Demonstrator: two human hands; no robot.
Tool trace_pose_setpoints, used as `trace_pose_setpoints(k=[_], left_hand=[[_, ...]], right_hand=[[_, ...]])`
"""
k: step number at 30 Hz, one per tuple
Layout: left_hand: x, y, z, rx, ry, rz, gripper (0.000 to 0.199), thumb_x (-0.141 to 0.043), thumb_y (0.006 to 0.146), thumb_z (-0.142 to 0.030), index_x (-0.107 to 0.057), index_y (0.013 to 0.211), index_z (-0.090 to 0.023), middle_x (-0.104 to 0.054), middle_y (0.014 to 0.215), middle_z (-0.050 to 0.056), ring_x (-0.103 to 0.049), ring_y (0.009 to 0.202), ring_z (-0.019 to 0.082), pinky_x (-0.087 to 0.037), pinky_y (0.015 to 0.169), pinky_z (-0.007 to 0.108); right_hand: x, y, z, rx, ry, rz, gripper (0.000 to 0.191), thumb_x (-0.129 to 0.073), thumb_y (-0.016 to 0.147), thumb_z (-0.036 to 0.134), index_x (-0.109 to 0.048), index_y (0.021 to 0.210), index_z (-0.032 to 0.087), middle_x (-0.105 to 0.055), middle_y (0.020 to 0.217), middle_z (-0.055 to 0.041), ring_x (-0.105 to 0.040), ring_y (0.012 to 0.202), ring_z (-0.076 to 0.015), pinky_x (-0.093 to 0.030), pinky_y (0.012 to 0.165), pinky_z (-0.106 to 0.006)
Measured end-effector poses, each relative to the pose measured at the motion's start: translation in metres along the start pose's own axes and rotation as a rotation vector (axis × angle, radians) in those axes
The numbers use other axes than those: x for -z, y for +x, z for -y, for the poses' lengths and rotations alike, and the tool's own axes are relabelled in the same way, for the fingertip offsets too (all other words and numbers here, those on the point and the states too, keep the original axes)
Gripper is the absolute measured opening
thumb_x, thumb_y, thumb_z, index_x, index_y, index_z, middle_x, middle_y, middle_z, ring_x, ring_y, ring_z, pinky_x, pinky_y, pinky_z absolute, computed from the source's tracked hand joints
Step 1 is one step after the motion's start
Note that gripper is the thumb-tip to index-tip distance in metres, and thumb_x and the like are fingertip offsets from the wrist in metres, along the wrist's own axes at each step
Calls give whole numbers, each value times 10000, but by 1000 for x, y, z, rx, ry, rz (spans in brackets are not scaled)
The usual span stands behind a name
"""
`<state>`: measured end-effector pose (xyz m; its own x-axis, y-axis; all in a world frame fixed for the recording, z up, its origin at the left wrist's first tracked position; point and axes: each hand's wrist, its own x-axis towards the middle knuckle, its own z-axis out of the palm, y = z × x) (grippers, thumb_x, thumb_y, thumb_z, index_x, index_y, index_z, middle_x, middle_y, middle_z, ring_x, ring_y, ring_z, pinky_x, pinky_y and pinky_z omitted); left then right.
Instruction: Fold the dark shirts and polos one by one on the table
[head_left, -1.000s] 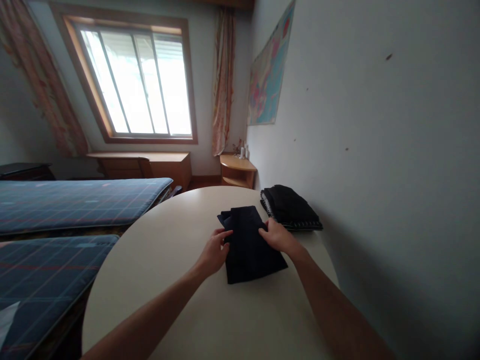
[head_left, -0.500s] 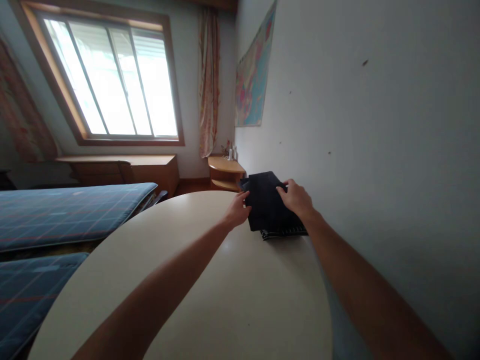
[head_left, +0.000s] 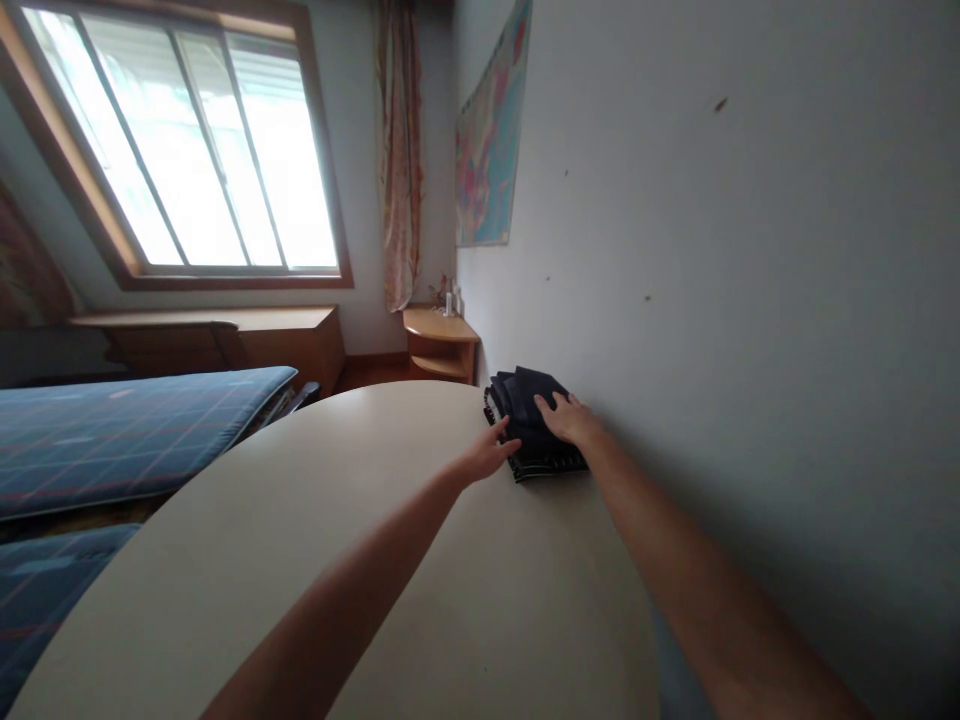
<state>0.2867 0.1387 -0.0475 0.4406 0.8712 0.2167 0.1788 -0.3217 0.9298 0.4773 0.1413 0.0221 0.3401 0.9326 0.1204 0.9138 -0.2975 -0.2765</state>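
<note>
A folded black cloth (head_left: 529,400) lies on a small stack of dark folded cloth (head_left: 546,466) whose edges carry white marks. The stack rests near the far right rim of the round cream table (head_left: 360,470). Fingers spread, my right hand (head_left: 571,420) lies on top of the black cloth, towards its right side. My left hand (head_left: 487,452) is at the left side of the pile, its thumb and fingers apart and touching the cloth's edge. Neither hand is closed on anything. What the lower layers are cannot be made out.
A bare wall (head_left: 675,300) runs close along the right, with a map (head_left: 491,140) on it. Beds with blue checked mattresses (head_left: 135,425) stand at the left. A wooden corner shelf (head_left: 439,325) and a desk (head_left: 292,320) are beyond the table.
The black cloth, held raised between both hands before, has come down onto the stack. My right hand has let go and now lies flat on it; my left fingers have loosened. The view has shifted slightly.
</note>
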Motion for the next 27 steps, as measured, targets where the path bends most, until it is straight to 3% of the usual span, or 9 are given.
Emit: trace_pose_setpoints(k=[2, 5, 9, 12, 14, 16, 20, 24, 27], left_hand=[[9, -18, 4, -5, 84, 9, 617, -622, 876, -291, -464, 1459, -165, -507, 1471, 136, -436, 1379, 275, -313, 1167, 444], [31, -51, 11, -15, 203, 32, 629, -673, 824, -325, -523, 1410, -156, -425, 1534, 131, -339, 1440, 286, -206, 1216, 434], [69, -97, 26, 6, 529, 58, 629, -601, 865, -360, -481, 1439, -131, -419, 1531, 160, -342, 1438, 298, -237, 1201, 445], [96, -125, 38, 4, 715, 36, 584, -545, 900, -360, -479, 1439, -146, -459, 1503, 150, -376, 1420, 279, -275, 1184, 436], [110, -140, 43, 15, 773, -8, 540, -543, 900, -361, -521, 1405, -169, -490, 1481, 136, -408, 1399, 276, -300, 1171, 440], [119, -152, 44, 22, 811, -49, 507, -550, 894, -381, -570, 1360, -185, -522, 1454, 124, -445, 1371, 280, -325, 1156, 445], [120, -173, 37, 34, 855, -114, 469, -487, 929, -442, -614, 1314, -206, -554, 1432, 98, -460, 1362, 269, -297, 1171, 462], [110, -191, 26, 56, 941, -104, 519, -441, 950, -505, -537, 1402, -269, -470, 1512, 62, -350, 1440, 277, -186, 1201, 528], [106, -200, 21, 74, 980, -19, 600, -436, 942, -552, -456, 1470, -268, -349, 1584, 68, -241, 1485, 300, -170, 1201, 530]], right_hand=[[-3, -4, -1, 4, -28, -6, 803, -255, 924, 712, -368, 1526, 192, -307, 1585, -175, -363, 1392, -406, -315, 1085, -573], [0, -11, -1, 27, -43, -27, 727, -283, 950, 644, -426, 1494, 183, -371, 1551, -175, -402, 1359, -404, -330, 1071, -558], [3, -29, 12, 96, -27, -214, 577, -293, 992, 498, -574, 1354, 149, -530, 1425, -172, -488, 1274, -359, -345, 1053, -528], [-4, -50, 37, 284, -31, -369, 507, -312, 1001, 416, -571, 1343, 145, -513, 1454, -145, -422, 1333, -317, -264, 1114, -502], [-12, -68, 59, 427, -24, -391, 497, -318, 1003, 396, -534, 1383, 160, -469, 1499, -123, -362, 1380, -289, -202, 1149, -483], [-24, -88, 81, 530, -7, -343, 506, -320, 1005, 398, -501, 1417, 168, -441, 1523, -112, -328, 1405, -270, -172, 1165, -464], [-62, -136, 112, 576, 35, -152, 549, -332, 998, 431, -439, 1474, 179, -372, 1569, -104, -276, 1446, -257, -163, 1174, -447], [-97, -172, 114, 536, 64, 134, 631, -294, 983, 541, -387, 1512, 210, -277, 1613, -91, -218, 1481, -265, -134, 1184, -481], [-102, -182, 103, 590, 60, 275, 676, -333, 958, 571, -371, 1523, 202, -263, 1618, -80, -185, 1495, -271, -111, 1196, -467]])
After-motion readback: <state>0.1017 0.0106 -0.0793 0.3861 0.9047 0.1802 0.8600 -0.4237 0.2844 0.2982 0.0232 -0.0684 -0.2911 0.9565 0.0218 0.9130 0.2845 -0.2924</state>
